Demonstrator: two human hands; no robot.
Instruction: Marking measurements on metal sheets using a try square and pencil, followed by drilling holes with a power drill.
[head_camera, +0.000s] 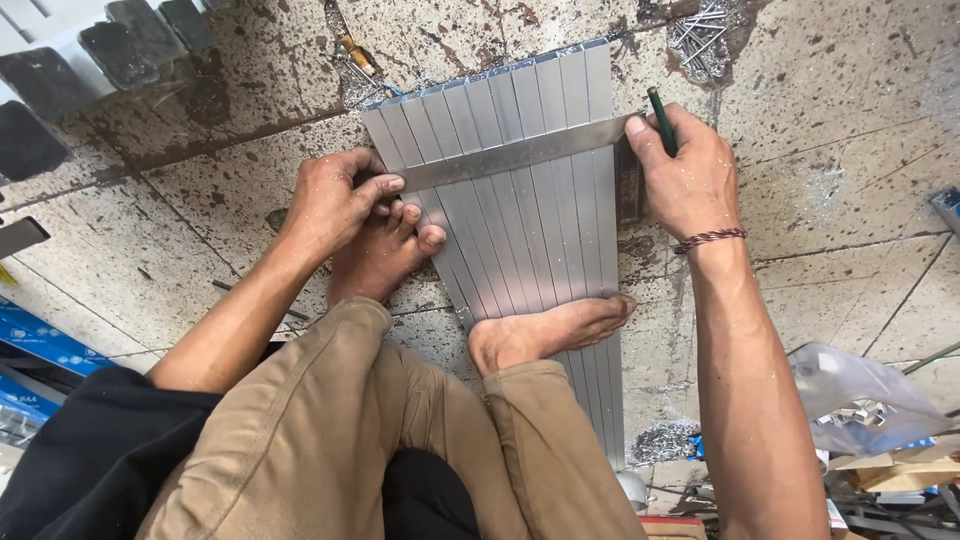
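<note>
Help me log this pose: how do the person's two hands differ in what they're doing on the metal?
The left hand is empty, fingertips pressing the near end of the steel ruler; the right hand grips a dark green pencil at the ruler's far end. The left sits beside a foot; the right lies off the ribbed aluminium strips. Both steady the ruler.

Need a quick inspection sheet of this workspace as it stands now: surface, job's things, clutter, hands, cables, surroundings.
Surface: stained, cracked concrete floor with metal shavings.
Job's things: bundle of ribbed aluminium strips lying flat; metal straightedge laid across it; both bare feet rest on the bundle.
Clutter: pile of nails; shavings heap; plastic bag of small metal parts.
Hands: left hand presses the straightedge's end; right hand pins the other end, holding a green pencil.
Cables: nothing seen.
Surroundings: blue boxes at left; dark tiles at upper left.
</note>
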